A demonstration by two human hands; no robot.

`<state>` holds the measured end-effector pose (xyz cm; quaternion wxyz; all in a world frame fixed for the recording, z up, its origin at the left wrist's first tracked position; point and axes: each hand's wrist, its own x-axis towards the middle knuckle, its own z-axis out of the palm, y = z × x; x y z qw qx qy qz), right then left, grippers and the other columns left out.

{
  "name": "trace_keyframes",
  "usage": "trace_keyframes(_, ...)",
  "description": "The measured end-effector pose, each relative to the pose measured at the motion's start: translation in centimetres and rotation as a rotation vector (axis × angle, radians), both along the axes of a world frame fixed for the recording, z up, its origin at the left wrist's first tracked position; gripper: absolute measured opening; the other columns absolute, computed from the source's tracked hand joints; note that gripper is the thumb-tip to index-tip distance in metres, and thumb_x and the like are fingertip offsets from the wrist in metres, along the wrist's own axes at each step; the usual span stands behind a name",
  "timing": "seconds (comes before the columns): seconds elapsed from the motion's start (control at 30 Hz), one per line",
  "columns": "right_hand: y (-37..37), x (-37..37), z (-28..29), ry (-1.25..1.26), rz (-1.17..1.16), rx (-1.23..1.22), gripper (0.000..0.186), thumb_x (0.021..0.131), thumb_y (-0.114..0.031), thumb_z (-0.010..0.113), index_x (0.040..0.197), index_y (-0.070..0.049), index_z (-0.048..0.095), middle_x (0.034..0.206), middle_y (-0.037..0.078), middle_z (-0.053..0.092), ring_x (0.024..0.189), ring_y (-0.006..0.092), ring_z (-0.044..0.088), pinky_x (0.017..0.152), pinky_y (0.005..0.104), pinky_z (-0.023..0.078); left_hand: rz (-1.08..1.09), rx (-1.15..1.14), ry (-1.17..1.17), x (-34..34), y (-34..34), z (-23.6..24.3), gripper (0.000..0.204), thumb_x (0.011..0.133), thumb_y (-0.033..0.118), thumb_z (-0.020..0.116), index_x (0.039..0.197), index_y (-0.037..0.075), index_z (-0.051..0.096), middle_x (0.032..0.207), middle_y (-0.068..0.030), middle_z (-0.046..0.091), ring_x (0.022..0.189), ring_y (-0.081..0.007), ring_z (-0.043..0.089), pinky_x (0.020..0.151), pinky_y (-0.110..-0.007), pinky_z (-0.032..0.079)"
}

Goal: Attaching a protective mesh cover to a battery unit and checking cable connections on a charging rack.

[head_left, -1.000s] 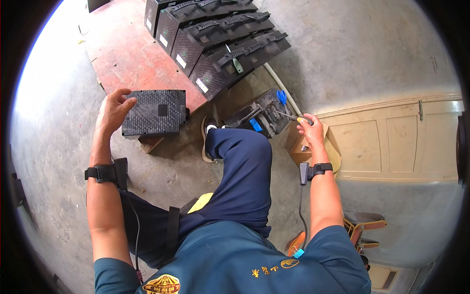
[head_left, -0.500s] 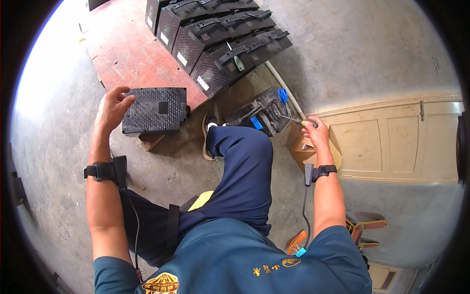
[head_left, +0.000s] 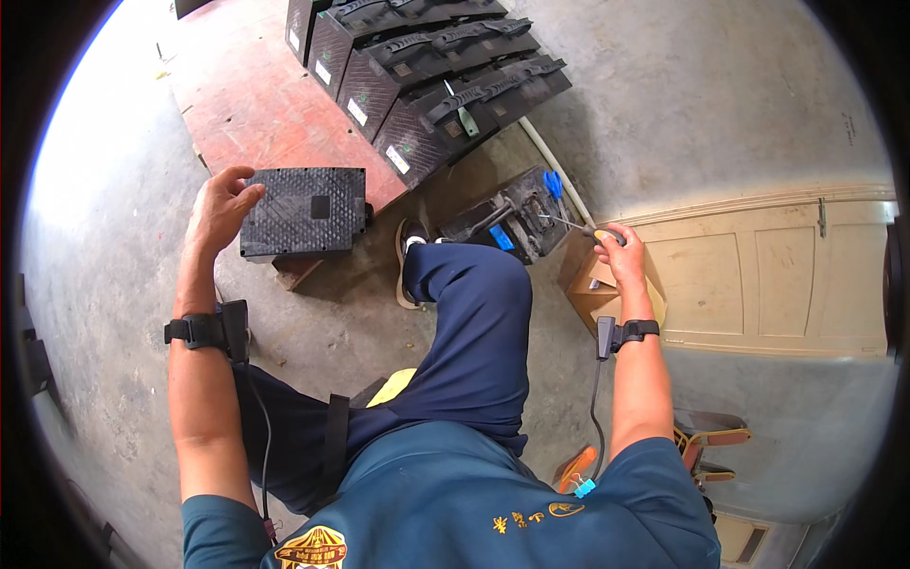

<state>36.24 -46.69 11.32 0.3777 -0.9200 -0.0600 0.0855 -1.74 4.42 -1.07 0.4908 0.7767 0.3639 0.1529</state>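
My left hand (head_left: 224, 204) grips the upper left corner of a black case (head_left: 294, 223) with a textured top and a small dark square on it. The case rests at the near end of a red board. Out to the right, my right hand (head_left: 622, 258) is closed around the dark and yellow handle of a screwdriver (head_left: 607, 234). Its thin shaft points left, with the tip over a dark tool tray (head_left: 462, 225). Blue-handled scissors (head_left: 553, 184) and a blue item (head_left: 501, 237) are in that tray, among tools too cluttered to tell apart.
Several black cases with handles (head_left: 417, 133) stand in rows on the far part of the red board (head_left: 270, 114). A green-handled tool (head_left: 466, 120) lies on the nearest row. Beside my right hand are an opened cardboard box (head_left: 586, 289) and a beige panelled door (head_left: 739, 275).
My right hand has shifted slightly right with the screwdriver, whose tip still hangs over the tray. The left hand stays at the case's corner. The whole view has moved a little.
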Motion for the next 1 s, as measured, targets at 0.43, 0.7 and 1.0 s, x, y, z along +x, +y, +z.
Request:
trace_keyframes(0.43, 4.6, -1.8, 4.6, 0.004, 0.237, 0.16, 0.037, 0.097, -0.011, 0.067, 0.13, 0.002, 0.058, 0.107, 0.015, 0.073, 0.084, 0.0169, 0.073, 0.066, 0.0249, 0.058, 0.015, 0.06, -0.03, -0.3, 0.9, -0.4, 0.042, 0.09, 0.027, 0.075, 0.12, -0.001, 0.069, 0.092, -0.0154, 0.072, 0.082, -0.0219, 0.068, 0.075, -0.037, 0.055)
trace_keyframes(0.7, 15.9, -6.6, 3.1, 0.182, 0.56, 0.224, 0.035, 0.1, -0.016, 0.066, 0.131, -0.001, 0.059, 0.119, 0.011, 0.071, 0.089, 0.0164, 0.073, 0.074, 0.0249, 0.057, 0.192, 0.134, -0.042, -0.8, 0.4, 1.7, 0.036, 0.09, 0.028, 0.072, 0.118, 0.006, 0.072, 0.101, -0.0172, 0.076, 0.095, -0.0294, 0.073, 0.086, -0.039, 0.056)
trace_keyframes(1.0, 27.3, -14.1, -3.8, 0.442, 0.921, 0.227, 0.028, 0.098, -0.011, 0.068, 0.124, -0.001, 0.064, 0.106, 0.008, 0.073, 0.086, 0.0127, 0.071, 0.073, 0.0238, 0.058, 0.229, 0.188, -0.017, -2.0, 0.8, 1.9, 0.037, 0.095, 0.029, 0.071, 0.121, 0.003, 0.071, 0.094, -0.0105, 0.075, 0.083, -0.0171, 0.069, 0.075, -0.032, 0.056)
